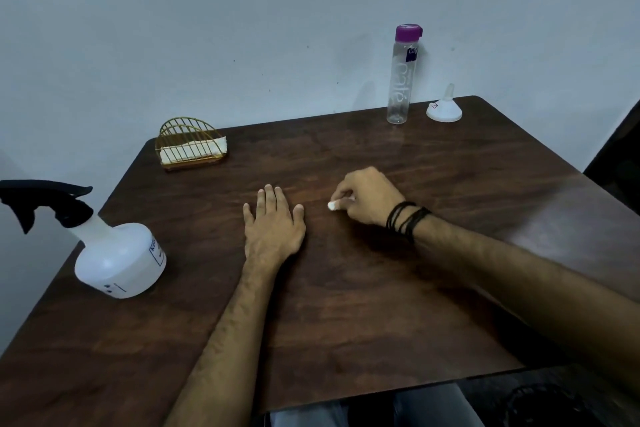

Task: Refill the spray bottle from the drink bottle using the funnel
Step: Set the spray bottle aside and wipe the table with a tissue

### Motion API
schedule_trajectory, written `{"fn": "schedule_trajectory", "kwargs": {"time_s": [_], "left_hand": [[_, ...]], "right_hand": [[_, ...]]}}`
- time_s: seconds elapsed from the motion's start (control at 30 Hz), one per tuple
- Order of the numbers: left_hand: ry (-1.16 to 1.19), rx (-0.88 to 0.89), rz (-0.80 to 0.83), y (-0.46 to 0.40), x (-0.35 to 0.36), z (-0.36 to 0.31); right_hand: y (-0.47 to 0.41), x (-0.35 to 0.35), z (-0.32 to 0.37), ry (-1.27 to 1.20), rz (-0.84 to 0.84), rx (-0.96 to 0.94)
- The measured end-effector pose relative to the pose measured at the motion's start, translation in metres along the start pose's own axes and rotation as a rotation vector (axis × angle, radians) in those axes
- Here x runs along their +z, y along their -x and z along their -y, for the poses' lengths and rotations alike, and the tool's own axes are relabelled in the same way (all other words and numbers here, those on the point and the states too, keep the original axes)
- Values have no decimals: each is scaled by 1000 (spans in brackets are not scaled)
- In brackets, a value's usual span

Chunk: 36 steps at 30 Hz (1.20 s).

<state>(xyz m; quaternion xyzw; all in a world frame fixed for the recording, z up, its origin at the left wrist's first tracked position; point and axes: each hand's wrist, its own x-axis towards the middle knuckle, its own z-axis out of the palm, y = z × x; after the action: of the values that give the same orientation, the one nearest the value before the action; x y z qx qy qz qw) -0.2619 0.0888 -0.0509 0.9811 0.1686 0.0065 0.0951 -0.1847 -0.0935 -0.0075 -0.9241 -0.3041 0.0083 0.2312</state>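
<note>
a dark wood-grain table (346, 305) with rounded corners is seen, smooth and faintly glossy; at nine o'clock the spray bottle (119, 258) is stood near the edge, a squat white translucent dome with a black trigger head (45, 203); it is judged light if empty, stiff-walled and a little slick, best held round the sloping neck while the head is unscrewed; at one o'clock, against the wall, the drink bottle (401, 80) is stood upright, a tall clear cylinder with a purple cap, judged rigid, smooth and easily tipped, best gripped at mid-body; at eleven o'clock a gold wire napkin holder (190, 146) is set; the left hand (273, 225) is laid flat at the centre, fingers straight and nearly together; the right hand (367, 199) is rested beside it, fingers curled and clamped on a small white object (333, 205) that cannot be identified; just right of the drink bottle the white funnel (445, 107) is placed mouth-down, spout up, judged featherlight plastic, best pinched by the spout.
</note>
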Motion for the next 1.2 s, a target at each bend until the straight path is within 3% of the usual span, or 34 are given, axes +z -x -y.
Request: {"fn": "schedule_trajectory", "kwargs": {"time_s": [0.17,0.4,0.6,0.8,1.0,1.2], "left_hand": [[-2,5,-3,-1,0,1],[-6,3,-8,-1,-1,1],[-4,0,-13,0,-1,0],[3,-4,-17,2,-2,-1],[20,-27,-39,2,-1,-3],[13,-23,-42,1,-1,-3]], "right_hand": [[-46,7,11,-81,-77,120],[-43,28,34,-99,21,-53],[-86,18,30,-161,-83,145],[-81,40,58,-100,44,-27],[-109,26,39,-131,-67,134],[-81,31,31,-77,37,-20]]}}
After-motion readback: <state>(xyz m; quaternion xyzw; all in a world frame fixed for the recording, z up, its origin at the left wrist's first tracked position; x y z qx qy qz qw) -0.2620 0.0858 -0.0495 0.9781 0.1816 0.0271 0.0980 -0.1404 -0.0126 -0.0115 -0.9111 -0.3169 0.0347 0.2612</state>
